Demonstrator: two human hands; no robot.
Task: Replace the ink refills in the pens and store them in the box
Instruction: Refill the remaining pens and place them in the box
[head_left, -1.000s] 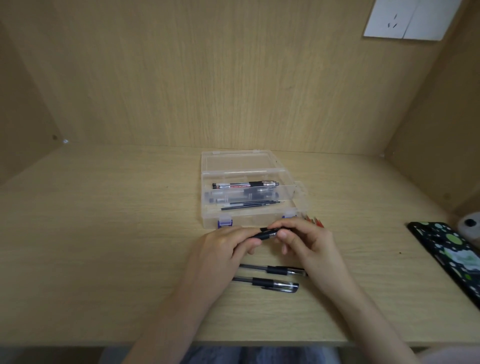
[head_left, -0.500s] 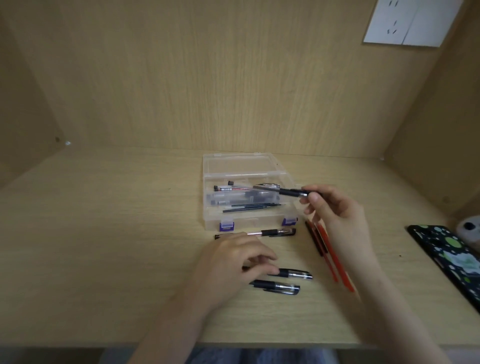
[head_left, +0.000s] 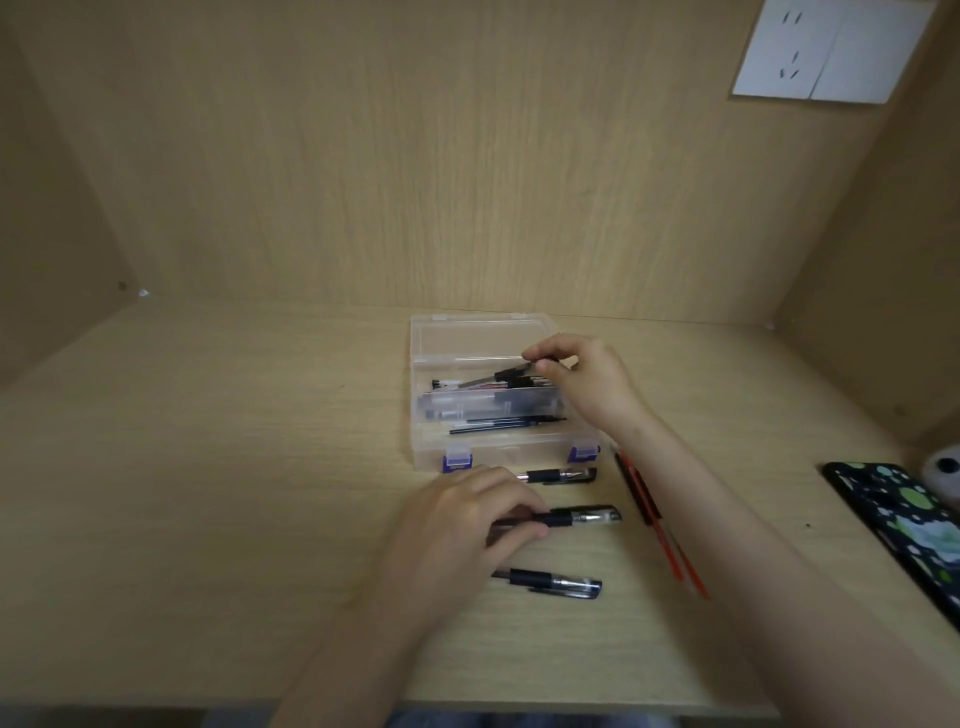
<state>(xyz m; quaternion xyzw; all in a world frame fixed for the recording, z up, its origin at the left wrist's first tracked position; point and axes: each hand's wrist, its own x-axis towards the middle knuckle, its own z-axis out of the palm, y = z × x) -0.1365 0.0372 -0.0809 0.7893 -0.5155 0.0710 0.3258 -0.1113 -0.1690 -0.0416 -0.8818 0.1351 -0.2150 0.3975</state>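
Observation:
A clear plastic box with purple latches lies open at the middle of the desk, with several pens and refills inside. My right hand is over the box and pinches the end of a black pen, tilted down into the box. In front of the box, my left hand grips a second black pen by its barrel on the desk. Another black pen lies just in front of the box. A further black pen lies nearer to me.
Red and black refills lie on the desk, partly under my right forearm. A phone in a dark dotted case lies at the right edge. Wooden walls close in the desk at the back and sides. A wall socket is at the upper right.
My right hand carried its black pen from beside the box to above it and tilted it into the box. My left hand closed on the middle pen on the desk.

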